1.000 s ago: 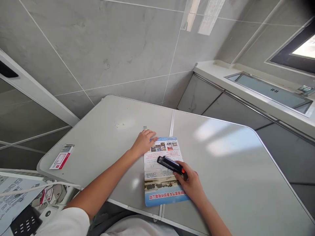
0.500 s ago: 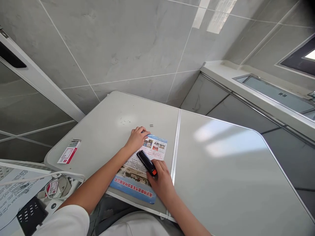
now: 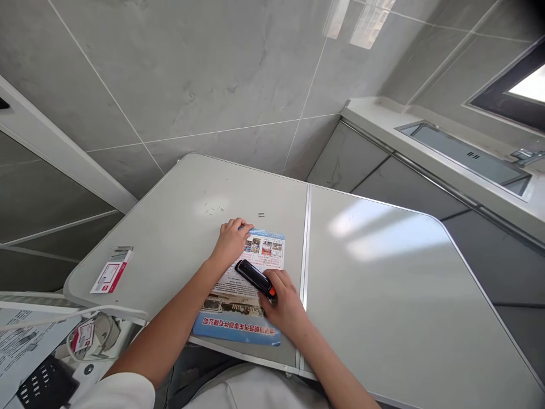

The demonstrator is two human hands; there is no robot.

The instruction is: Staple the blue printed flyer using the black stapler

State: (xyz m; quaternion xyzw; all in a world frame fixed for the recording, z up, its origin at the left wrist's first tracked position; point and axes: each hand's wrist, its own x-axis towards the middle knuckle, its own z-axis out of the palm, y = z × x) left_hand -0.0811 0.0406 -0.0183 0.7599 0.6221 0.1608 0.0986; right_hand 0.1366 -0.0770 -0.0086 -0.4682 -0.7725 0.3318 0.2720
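Note:
A printed leaflet (image 3: 238, 332) with blue ends, small photos and text lies on the table. At its upper left edge my left hand (image 3: 232, 241) is closed, fingers together on the paper; the thumb is partly hidden. A black stapler (image 3: 252, 274) with an orange-red part at its rear rests slantwise over the leaflet. My right hand (image 3: 286, 304) is wrapped around the stapler's rear end from the right. Beyond the leaflet lie short staple strips (image 3: 261, 215), and several loose staples (image 3: 213, 210) are scattered to their left.
A red and white box (image 3: 111, 275) with staple strips at its end sits on the left of the folding table (image 3: 374, 318). At lower left are papers (image 3: 28, 341), a white cable (image 3: 97, 309) and a black perforated item (image 3: 45, 386). Behind stands a grey tiled wall (image 3: 191, 74).
The stapler has turned slightly flatter, with its rear end and my right hand shifting a little right. The leaflet's near end has swung slightly right. The camera view has shifted a little.

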